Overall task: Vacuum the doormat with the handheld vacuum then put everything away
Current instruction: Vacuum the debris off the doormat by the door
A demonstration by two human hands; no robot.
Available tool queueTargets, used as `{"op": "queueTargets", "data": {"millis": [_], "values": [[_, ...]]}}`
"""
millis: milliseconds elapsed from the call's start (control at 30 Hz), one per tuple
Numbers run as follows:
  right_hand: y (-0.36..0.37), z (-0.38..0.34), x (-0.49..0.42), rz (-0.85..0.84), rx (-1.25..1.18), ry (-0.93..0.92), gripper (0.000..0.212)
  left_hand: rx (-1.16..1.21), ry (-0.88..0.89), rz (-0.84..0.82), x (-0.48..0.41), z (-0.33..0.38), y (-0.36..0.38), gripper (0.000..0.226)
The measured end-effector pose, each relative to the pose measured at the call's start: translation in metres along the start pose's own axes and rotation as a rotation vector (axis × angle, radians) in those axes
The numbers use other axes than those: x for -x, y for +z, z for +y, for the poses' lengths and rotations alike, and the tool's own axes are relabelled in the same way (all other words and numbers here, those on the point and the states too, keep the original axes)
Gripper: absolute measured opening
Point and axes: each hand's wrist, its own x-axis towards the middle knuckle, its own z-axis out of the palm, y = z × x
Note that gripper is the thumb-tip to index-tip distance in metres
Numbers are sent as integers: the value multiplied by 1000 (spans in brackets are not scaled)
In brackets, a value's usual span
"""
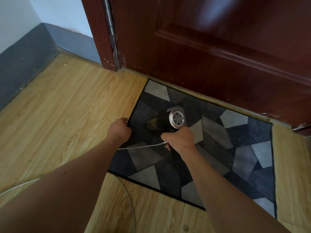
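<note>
- Right hand (180,138): fingers wrapped tight round the handle of the black handheld vacuum with a silver round vent (170,121), nozzle down on the mat.
- Left hand (122,130): fingers curled, pinching the left edge of the grey-and-navy geometric doormat (218,140).
- White cable (143,146): trails from the handle over the wooden floor (67,106).
- Dark red door (218,47): just beyond the mat.

Two bare forearms reach up from the bottom of the frame toward its centre, the left hand (121,129) curled shut with knuckles up, the right hand (179,140) just beside it, clenched in a fist.
</note>
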Motion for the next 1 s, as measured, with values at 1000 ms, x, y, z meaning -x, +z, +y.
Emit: {"op": "queueTargets", "data": {"millis": [1000], "values": [[40, -29, 1, -122, 85, 8, 12, 328, -135, -37, -13, -14, -12, 45]]}}
